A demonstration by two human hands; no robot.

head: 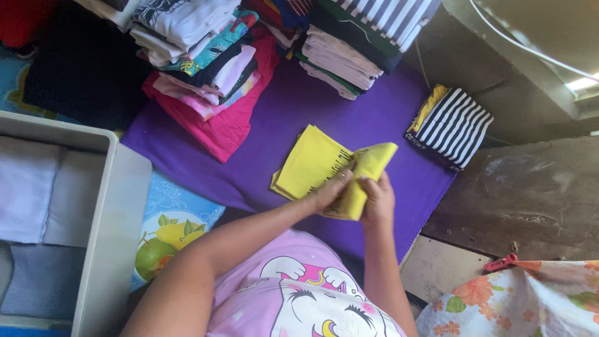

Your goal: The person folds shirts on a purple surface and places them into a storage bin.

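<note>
A yellow garment point(312, 163) with dark print lies partly folded on a purple cloth point(293, 112). My left hand point(332, 190) presses on its near edge, fingers closed on the fabric. My right hand point(377, 201) grips the folded-over flap of the same yellow garment, lifted just off the cloth. Both hands touch each other at the fold. A pink printed shirt on my body fills the bottom of the view.
Stacks of folded clothes point(199, 56) and a striped pile point(349, 43) sit at the far edge of the purple cloth. A black-and-white striped folded bundle point(452, 128) lies right. A grey plastic drawer point(103, 237) with folded cloth stands left. A floral cloth point(524, 299) and red peg point(501, 263) are bottom right.
</note>
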